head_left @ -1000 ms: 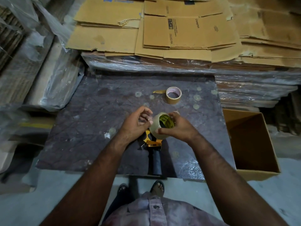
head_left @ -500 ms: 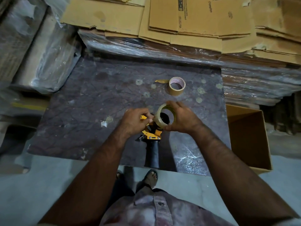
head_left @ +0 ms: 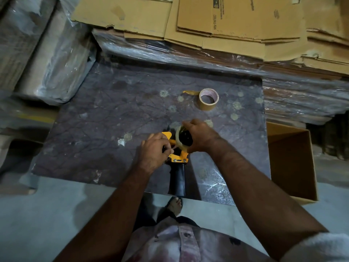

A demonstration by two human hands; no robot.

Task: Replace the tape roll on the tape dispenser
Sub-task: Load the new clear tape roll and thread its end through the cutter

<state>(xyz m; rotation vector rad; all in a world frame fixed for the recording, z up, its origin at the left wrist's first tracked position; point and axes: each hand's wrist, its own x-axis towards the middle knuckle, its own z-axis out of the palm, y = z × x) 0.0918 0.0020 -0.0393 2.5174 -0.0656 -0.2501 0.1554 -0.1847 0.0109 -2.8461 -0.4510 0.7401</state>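
A yellow tape dispenser (head_left: 178,157) with a black handle lies on a dark slab (head_left: 105,129), handle pointing toward me. A clear tape roll (head_left: 179,140) sits over the dispenser's black hub. My right hand (head_left: 200,136) grips the roll from the far and right side. My left hand (head_left: 154,151) is at the dispenser's left side, fingers pinched together near the roll's edge on what looks like the tape's loose end. A second roll, a thin brown one (head_left: 208,99) with a loose tail, lies flat farther back on the slab.
Flattened cardboard boxes (head_left: 226,21) on plastic-wrapped stacks rise behind the slab. Wrapped bundles (head_left: 47,53) stand at the left. An open cardboard box (head_left: 291,161) sits on the floor to the right. My foot (head_left: 174,205) shows below the slab's near edge.
The clear roll has gone from being held up above the dispenser down onto its hub. My left hand's fingers have closed in at the roll's edge.
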